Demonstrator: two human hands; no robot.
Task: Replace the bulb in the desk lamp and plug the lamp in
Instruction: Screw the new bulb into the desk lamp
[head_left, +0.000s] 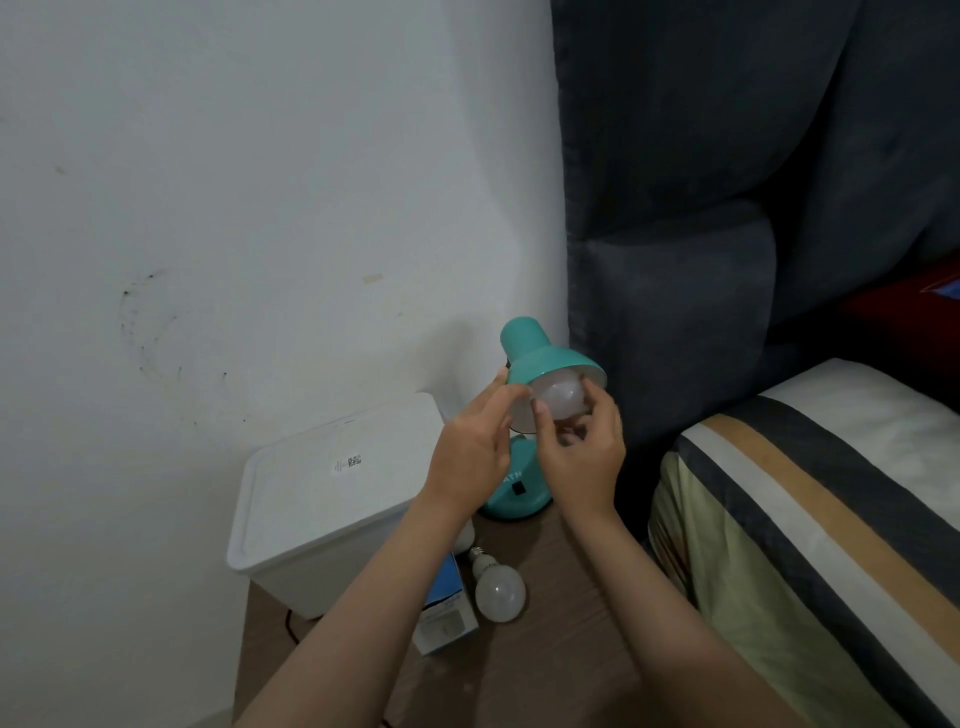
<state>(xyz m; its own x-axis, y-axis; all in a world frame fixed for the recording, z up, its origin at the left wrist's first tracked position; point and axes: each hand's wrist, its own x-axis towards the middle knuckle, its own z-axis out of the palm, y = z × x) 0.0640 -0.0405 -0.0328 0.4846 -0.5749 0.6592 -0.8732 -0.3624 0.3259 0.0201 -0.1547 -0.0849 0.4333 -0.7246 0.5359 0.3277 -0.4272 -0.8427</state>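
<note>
A teal desk lamp stands on a brown wooden nightstand (561, 613), its shade (545, 353) tilted toward me and its round base (514, 499) partly behind my hands. A white bulb (561, 400) sits inside the shade. My right hand (582, 457) has its fingers wrapped around that bulb. My left hand (472, 452) grips the left rim of the shade. A second white bulb (498, 590) lies loose on the nightstand, screw cap pointing away from me. Another bulb (466, 535) peeks out behind my left forearm. The lamp's plug is not in view.
A white lidded plastic box (332, 499) stands at the nightstand's left. A blue and white bulb carton (444, 618) lies beside the loose bulb. A dark padded headboard (701, 208) rises behind the lamp; a striped bed (810, 519) fills the right. A white wall is at left.
</note>
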